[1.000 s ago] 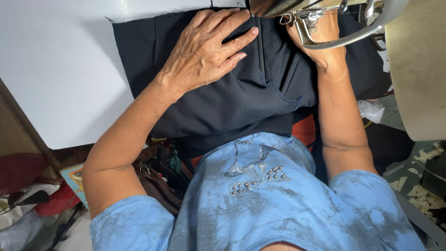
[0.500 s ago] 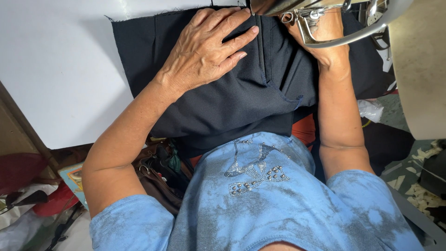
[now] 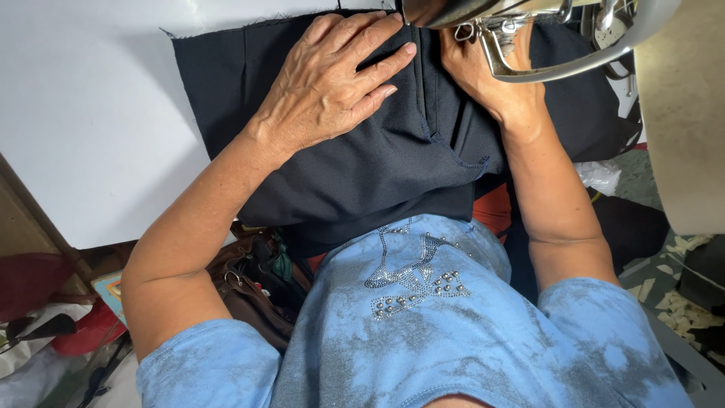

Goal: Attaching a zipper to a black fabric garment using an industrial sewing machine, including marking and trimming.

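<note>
White flat counter point(image 3: 83, 128) carrying the dark navy woven fabric panel point(image 3: 377, 166), spread below the metal sewing-machine head point(image 3: 521, 38). Left hand point(image 3: 332, 83) pressed flat, fingers open; right hand point(image 3: 491, 83) beside the seam, grip unclear. Feed evenly, keeping fabric taut.

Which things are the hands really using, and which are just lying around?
In use:
- left hand, flat on the dark fabric
- right hand, on the fabric under the sewing machine's metal parts
- white table under the fabric

Lying about:
- brown bag
- red thing
</note>
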